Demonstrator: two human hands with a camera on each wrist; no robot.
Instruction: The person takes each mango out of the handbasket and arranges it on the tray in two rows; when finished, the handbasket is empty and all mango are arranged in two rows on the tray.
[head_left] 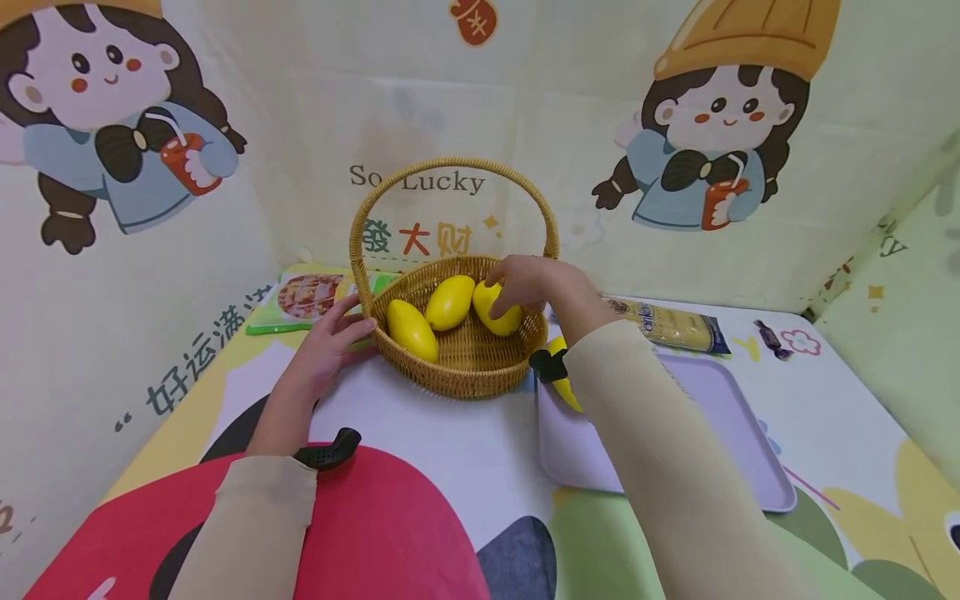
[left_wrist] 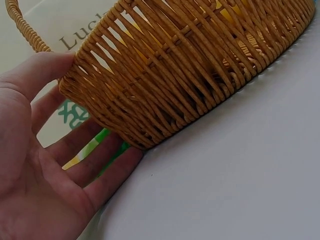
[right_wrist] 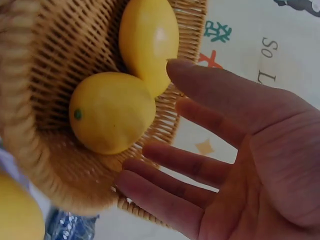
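Three yellow mangoes lie in a round wicker basket [head_left: 465,383] with a tall arched handle: a left mango [head_left: 412,332], a middle mango [head_left: 451,303] and a right mango [head_left: 504,321]. My left hand [head_left: 330,346] rests against the basket's left side. In the left wrist view its thumb lies at the rim and its nearly straight fingers spread along the outer wall. My right hand [head_left: 527,282] reaches over the basket's right side, partly covering the right mango. The right wrist view shows this hand [right_wrist: 235,165] with fingers spread, beside the green-tipped mango [right_wrist: 112,112], nothing in its grasp.
Right of the basket, a lilac tray [head_left: 720,417] holds another mango [head_left: 567,392], partly hidden by the right wrist. Behind the tray lies a pasta packet [head_left: 667,327], with a wrapped candy [head_left: 772,340] farther right. A green food packet [head_left: 307,300] lies behind the left hand.
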